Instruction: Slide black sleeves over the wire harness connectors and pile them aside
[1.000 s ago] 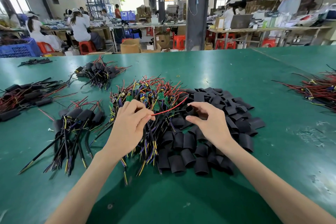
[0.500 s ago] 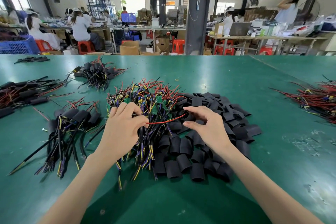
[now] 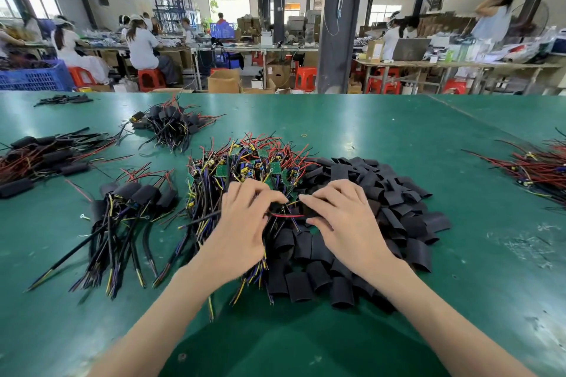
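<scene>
Two bare hands meet in the middle of a big green table [image 3: 367, 138]. The left hand [image 3: 242, 229] has its fingers curled, and its thumb and first finger pinch a wire harness [image 3: 277, 208] at the tip. A thin red wire [image 3: 288, 215] from that harness runs straight across to the right hand [image 3: 346, 223]. The right hand's fingers are bent and close together, and they seem to hold one black sleeve [image 3: 307, 211] right at the end of the red wire. It is hard to be sure, because the heap under it is just as dark. That heap of black sleeves [image 3: 398, 193] lies under and to the right of the right hand. A heap of bare harnesses [image 3: 245, 168] with small green boards and red, yellow and purple wires lies just past the left hand, touching the sleeve heap. To the left, a bit apart, lies a bunch of harnesses with sleeves on [image 3: 134, 202]. More bunches [image 3: 171, 125] lie farther back on the left. A pile of red wires [image 3: 539, 168] sits far off at the right edge.
</scene>
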The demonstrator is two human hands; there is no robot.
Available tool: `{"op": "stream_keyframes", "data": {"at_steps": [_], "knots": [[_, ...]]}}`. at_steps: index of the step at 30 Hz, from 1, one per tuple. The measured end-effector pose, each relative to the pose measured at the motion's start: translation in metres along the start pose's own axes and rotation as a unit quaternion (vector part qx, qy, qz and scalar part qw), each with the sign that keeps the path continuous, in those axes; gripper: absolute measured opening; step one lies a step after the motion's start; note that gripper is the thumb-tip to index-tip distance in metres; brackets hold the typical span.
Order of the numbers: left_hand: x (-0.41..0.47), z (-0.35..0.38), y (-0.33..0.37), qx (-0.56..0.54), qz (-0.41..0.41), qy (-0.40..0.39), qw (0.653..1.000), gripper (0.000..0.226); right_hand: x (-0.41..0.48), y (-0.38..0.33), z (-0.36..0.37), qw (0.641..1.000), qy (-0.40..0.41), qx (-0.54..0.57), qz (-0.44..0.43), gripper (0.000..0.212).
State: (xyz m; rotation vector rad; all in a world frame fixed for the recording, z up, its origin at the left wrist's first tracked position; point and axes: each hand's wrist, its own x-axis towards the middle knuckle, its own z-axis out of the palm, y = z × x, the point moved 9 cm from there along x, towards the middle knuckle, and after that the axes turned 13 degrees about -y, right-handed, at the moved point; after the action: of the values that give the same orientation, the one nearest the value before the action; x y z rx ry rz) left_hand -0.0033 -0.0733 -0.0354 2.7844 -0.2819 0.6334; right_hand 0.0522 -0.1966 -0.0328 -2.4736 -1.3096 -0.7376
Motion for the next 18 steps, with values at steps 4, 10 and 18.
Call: {"op": "stream_keyframes", "data": {"at_steps": [4,10,18], "knots": [[0.001,0.012,0.004,-0.099,0.011,-0.03,0.995,0.049,-0.001,-0.02,0.002,0.998,-0.034,0.028,-0.037,0.039],[0.001,-0.004,-0.005,-0.15,-0.009,0.044,0.988,0.017,-0.001,-0.02,0.001,0.993,-0.067,0.09,-0.022,0.034],[0.001,0.002,-0.014,-0.202,-0.069,0.017,0.977,0.019,-0.001,-0.014,0.004,0.984,-0.054,0.169,0.004,0.035]]}}
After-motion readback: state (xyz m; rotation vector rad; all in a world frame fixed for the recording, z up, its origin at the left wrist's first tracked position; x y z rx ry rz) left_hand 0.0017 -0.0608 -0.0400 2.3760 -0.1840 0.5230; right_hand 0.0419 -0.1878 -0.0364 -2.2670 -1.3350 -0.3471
